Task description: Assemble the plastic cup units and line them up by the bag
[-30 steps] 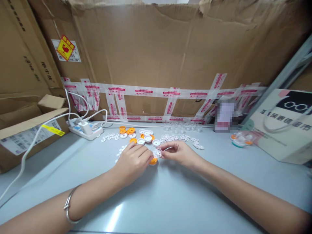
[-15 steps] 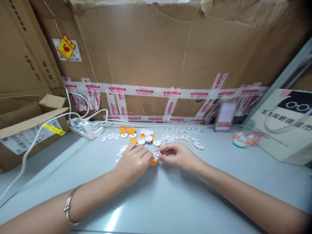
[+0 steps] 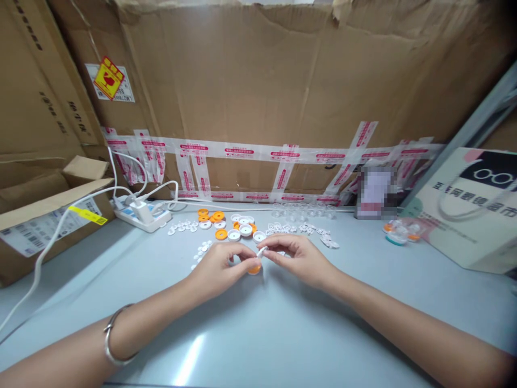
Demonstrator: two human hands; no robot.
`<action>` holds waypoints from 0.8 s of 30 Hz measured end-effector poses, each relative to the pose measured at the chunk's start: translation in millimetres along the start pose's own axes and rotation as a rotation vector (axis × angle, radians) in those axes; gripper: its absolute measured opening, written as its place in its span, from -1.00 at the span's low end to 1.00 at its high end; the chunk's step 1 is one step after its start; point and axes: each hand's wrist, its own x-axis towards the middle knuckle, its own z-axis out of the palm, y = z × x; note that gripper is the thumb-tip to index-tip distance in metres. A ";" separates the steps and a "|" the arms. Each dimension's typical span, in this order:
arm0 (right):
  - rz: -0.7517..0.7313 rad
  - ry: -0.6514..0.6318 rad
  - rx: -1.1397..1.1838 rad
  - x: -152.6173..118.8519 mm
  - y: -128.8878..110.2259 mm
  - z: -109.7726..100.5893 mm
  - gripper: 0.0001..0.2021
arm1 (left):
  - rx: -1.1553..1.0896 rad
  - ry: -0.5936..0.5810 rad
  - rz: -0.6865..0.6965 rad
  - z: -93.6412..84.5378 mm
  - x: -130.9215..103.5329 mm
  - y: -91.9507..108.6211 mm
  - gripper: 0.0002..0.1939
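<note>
My right hand (image 3: 297, 256) pinches a small white part (image 3: 262, 251), now seen tilted and nearly edge-on. Beneath it, an orange and white round piece (image 3: 254, 269) is at the fingertips of my left hand (image 3: 224, 267), whose thumb and forefinger close on its edge. White and orange rings (image 3: 245, 230) lie just beyond my hands. Small white discs (image 3: 203, 248) are beside my left hand. Past my right hand are patterned white pieces (image 3: 283, 229).
Clear round covers (image 3: 301, 211) line the back of the table (image 3: 250, 345). A power strip (image 3: 151, 218) with white cables and an open carton (image 3: 48, 215) are at left. A paper bag (image 3: 468, 215) and assembled round pieces (image 3: 399, 231) stand at right. Large cardboard (image 3: 258, 81) forms the back.
The white part has turned from face-on to nearly edge-on in my right fingers. My left hand has rotated and its thumb has come into view at the orange and white piece.
</note>
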 end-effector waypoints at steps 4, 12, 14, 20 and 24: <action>-0.008 -0.020 0.046 -0.6 -2.1 -2.0 -0.81 | -0.151 -0.047 -0.131 -0.9 2.3 2.3 -0.79; 0.068 0.387 -0.012 16.9 16.2 -42.4 -0.73 | -0.407 0.101 -0.276 -6.7 5.1 -8.7 -0.79; 0.093 0.377 -0.092 19.4 22.9 -47.7 -0.72 | -0.415 0.102 -0.272 -7.5 5.8 -8.6 -0.79; 0.021 0.141 -0.455 17.8 36.7 -47.1 -0.76 | -0.487 0.039 -0.280 -3.3 6.2 -3.9 -0.81; 0.101 0.087 -0.602 19.8 54.7 -45.9 -0.75 | -0.494 0.031 -0.293 -3.0 6.0 -3.0 -0.80</action>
